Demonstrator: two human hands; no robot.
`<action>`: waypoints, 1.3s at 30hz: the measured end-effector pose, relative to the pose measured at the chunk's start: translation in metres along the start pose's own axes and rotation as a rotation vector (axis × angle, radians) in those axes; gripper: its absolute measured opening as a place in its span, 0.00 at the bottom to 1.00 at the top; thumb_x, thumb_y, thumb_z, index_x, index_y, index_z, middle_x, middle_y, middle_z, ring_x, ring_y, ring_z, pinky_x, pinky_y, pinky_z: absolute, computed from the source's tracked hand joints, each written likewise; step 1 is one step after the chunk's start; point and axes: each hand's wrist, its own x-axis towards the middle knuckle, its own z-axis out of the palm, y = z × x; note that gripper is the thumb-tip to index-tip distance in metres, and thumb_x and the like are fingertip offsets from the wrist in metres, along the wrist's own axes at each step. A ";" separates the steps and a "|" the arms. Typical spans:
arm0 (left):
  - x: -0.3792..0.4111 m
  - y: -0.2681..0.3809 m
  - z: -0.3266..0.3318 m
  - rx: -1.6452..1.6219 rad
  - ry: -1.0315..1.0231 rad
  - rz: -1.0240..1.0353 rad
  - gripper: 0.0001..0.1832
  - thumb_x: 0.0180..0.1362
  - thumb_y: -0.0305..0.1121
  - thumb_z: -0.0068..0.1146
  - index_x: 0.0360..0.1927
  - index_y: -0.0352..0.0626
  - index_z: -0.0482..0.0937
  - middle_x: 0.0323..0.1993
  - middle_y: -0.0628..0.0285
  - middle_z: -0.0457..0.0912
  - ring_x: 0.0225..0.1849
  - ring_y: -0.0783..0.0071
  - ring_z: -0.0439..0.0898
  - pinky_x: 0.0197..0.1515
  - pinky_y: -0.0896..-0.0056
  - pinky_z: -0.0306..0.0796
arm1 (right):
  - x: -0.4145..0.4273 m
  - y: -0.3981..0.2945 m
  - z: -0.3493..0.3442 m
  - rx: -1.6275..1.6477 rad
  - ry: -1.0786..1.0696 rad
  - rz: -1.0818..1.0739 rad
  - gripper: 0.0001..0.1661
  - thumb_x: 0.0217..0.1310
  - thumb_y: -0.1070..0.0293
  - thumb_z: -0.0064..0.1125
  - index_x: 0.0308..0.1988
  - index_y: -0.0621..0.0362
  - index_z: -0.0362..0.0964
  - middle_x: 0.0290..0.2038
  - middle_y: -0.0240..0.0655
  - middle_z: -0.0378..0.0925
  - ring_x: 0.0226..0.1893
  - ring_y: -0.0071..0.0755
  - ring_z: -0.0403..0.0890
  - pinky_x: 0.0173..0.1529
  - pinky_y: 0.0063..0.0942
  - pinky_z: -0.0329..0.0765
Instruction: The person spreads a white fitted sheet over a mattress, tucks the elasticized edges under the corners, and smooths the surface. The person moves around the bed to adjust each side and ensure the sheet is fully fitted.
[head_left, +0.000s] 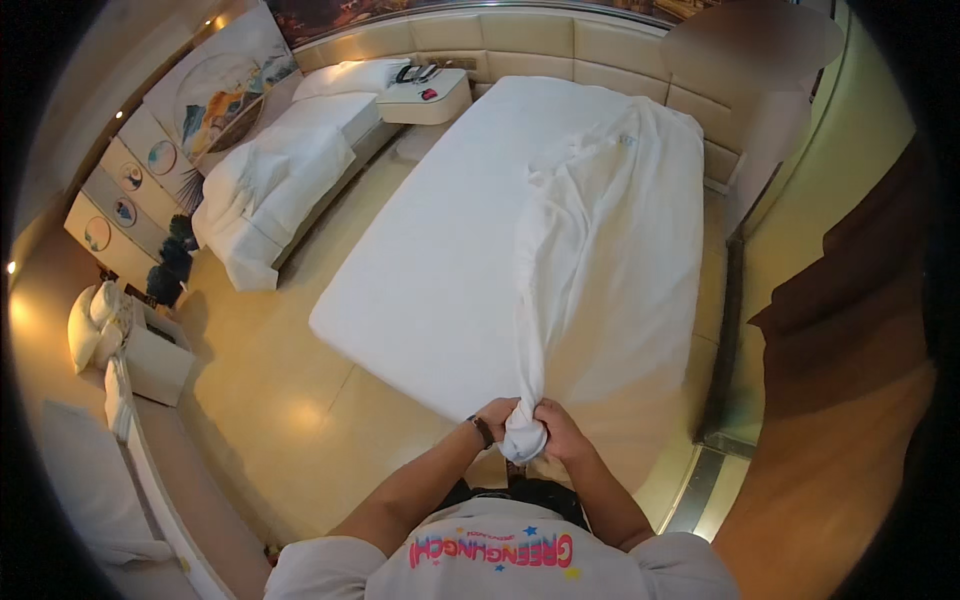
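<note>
A white bed sheet (600, 195) lies rumpled over the right half of a large bed (427, 247), and its near end is drawn together into a twisted bunch. My left hand (496, 417), with a dark band at the wrist, is closed round the left side of that bunch. On its right side my right hand (561, 430) grips the same cloth. The bunched end hangs between both hands, just in front of my body, past the foot of the bed. The mattress's left half shows a smooth white covering. Some fingers are hidden by the cloth.
A smaller bed with rumpled white bedding (259, 180) stands at the left, beside a white nightstand (427, 101) holding small items. Pillows (94, 322) are piled near a white cabinet (157, 360) at the far left. A brown curtain (840, 352) hangs at the right.
</note>
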 end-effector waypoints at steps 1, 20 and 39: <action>0.003 -0.001 -0.004 -0.007 0.014 -0.017 0.14 0.58 0.37 0.47 0.40 0.37 0.74 0.36 0.61 0.79 0.36 0.71 0.77 0.42 0.68 0.71 | -0.002 -0.001 0.003 0.004 0.016 -0.005 0.13 0.50 0.76 0.44 0.36 0.66 0.71 0.32 0.37 0.75 0.32 0.29 0.77 0.39 0.25 0.74; -0.135 0.063 -0.011 1.460 0.105 1.324 0.06 0.56 0.29 0.48 0.36 0.39 0.71 0.20 0.58 0.71 0.25 0.73 0.73 0.27 0.71 0.68 | 0.094 0.008 0.123 -0.877 0.167 -0.097 0.07 0.54 0.72 0.49 0.31 0.65 0.69 0.26 0.33 0.71 0.27 0.21 0.72 0.27 0.21 0.69; -0.070 0.163 -0.128 -0.302 0.802 0.521 0.11 0.60 0.38 0.43 0.32 0.39 0.68 0.27 0.62 0.70 0.29 0.71 0.67 0.30 0.66 0.65 | 0.107 0.059 0.129 -0.855 0.551 -0.131 0.12 0.50 0.78 0.45 0.38 0.63 0.70 0.29 0.32 0.73 0.29 0.24 0.73 0.36 0.22 0.71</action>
